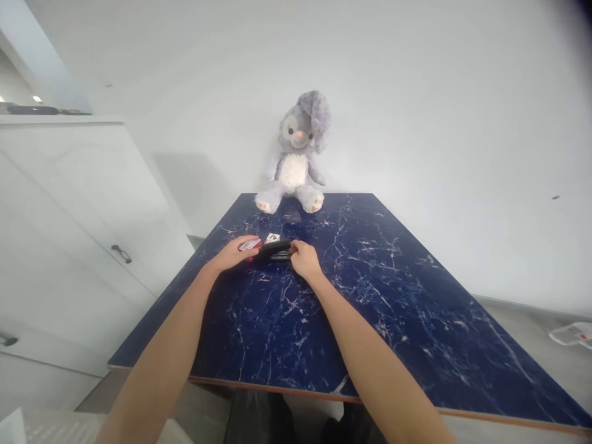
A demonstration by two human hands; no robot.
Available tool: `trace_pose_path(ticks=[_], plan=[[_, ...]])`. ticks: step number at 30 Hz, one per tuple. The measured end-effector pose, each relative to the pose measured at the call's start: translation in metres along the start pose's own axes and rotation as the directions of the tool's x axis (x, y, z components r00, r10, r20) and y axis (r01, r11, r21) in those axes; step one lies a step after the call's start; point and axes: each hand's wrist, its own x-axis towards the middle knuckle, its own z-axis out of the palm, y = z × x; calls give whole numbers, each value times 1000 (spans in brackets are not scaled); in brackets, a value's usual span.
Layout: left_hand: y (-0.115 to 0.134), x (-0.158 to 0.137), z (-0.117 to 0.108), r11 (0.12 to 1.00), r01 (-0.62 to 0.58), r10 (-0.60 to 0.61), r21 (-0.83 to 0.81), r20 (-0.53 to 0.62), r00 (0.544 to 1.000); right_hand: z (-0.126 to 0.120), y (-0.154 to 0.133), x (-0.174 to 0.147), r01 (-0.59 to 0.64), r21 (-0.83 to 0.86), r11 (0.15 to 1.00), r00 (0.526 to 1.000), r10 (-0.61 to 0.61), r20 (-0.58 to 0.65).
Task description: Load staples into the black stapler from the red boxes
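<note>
Above the middle of the table, both hands are at a black wallet (274,246) that lies crosswise between them. My left hand (231,253) is closed round a red-and-white card (250,245) at the wallet's left end; whether it is one card or a small stack I cannot tell. Pinched at the right end of the wallet is my right hand (304,259), its fingertips partly hidden behind the edge. Just beyond the wallet shows a white card (272,237) with a dark and red print. Thin light lines run along the wallet's near side.
A grey plush rabbit (295,163) sits at the far edge of the blue marbled table (370,296), against the white wall. White cabinets (69,216) with dark handles stand at the left. A clear plastic item (573,333) lies low at the far right.
</note>
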Motion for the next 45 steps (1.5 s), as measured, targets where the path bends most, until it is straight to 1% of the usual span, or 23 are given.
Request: trace_pose_path(ticks=[3,5,7,9,12,14,16,21,26,29,32,37,42,43,44,45], plan=[[0,-1,-1,993,60,-57,-99,30,998,0,4,0,-64,130,989,995,72,-63],[-4,-1,0,985,69,-69,-158,6,998,2,7,2,-112,202,973,983,138,-119],[-8,0,0,979,71,-76,-193,-19,997,3,10,4,-161,301,940,967,212,-143],[-10,0,1,974,79,-88,-212,-32,996,4,12,6,-188,461,867,949,282,-141],[-7,0,1,962,101,-115,-255,-42,992,3,13,9,-198,702,684,906,401,-136],[-3,-1,2,953,121,-136,-277,-33,990,2,13,10,-211,776,594,881,460,-113],[0,-1,1,949,141,-154,-281,-27,988,2,14,12,-227,792,567,877,472,-87],[3,-1,3,954,175,-189,-241,-34,981,5,19,14,-235,759,608,895,440,-74],[9,-3,5,957,178,-195,-229,-52,979,8,22,15,-222,761,610,909,412,-65],[10,-3,5,955,161,-177,-248,-40,983,7,21,15,-229,727,647,922,383,-50],[9,-2,5,953,166,-181,-253,-36,983,5,19,13,-213,698,683,933,355,-64],[12,0,9,938,174,-206,-300,-80,975,5,15,11,-220,624,750,933,349,-91],[15,2,10,922,189,-231,-337,-88,969,5,14,11,-204,576,791,935,332,-125],[15,2,11,925,187,-228,-332,-88,970,3,14,11,-194,550,812,947,302,-111],[14,3,11,928,183,-223,-326,-90,971,1,15,11,-172,510,843,965,247,-83],[13,4,11,931,176,-216,-321,-94,972,-3,16,11,-132,455,881,985,167,-38]])
